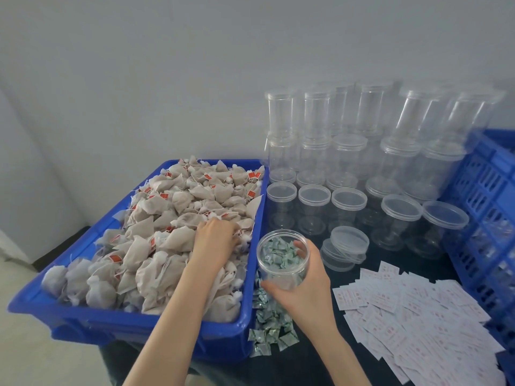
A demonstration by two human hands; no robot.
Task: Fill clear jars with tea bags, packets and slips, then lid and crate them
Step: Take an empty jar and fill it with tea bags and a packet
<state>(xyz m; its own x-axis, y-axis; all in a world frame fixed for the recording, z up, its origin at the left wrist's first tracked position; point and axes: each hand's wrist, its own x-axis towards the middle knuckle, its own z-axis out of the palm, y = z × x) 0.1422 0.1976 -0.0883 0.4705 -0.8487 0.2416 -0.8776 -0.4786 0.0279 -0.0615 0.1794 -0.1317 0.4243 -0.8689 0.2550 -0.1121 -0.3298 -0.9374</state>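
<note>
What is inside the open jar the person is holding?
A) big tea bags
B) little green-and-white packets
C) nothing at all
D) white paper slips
B: the open jar, gripped by the right hand, holds little green-and-white packets.

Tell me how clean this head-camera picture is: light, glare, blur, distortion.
Head view: light is soft and even, with no hard shadows. The stacked clear jars look hazy and blend into the pale wall. Wide-angle bending tilts the blue crate and the jars at right. The tea bags, both hands and the open jar are fairly sharp; print on the slips is unreadable.
</note>
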